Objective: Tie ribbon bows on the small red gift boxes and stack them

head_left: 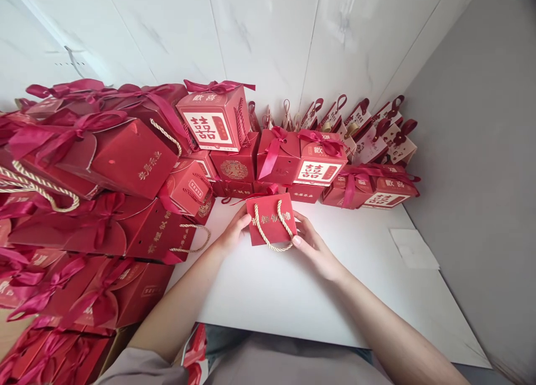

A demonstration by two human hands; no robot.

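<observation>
A red gift box [271,217] with gold lettering and a gold rope handle is held between my two hands over the white table. My left hand [234,229] presses its left side, thumb towards me. On the opposite side, my right hand [315,246] grips the lower right corner, the thumb beside the rope. The rope handle [260,234] hangs down across the face turned to me. Behind it, more red boxes [307,194] stand in a row, close to the far edge of the held box. My fingertips behind the box are partly hidden.
Red gift boxes with ribbon bows [125,156] are piled high on the left. Small pale boxes with loops [368,142] line the back right by the wall. A white paper sheet [414,248] lies on the white table [268,296] at right. A grey wall [473,167] bounds the right side.
</observation>
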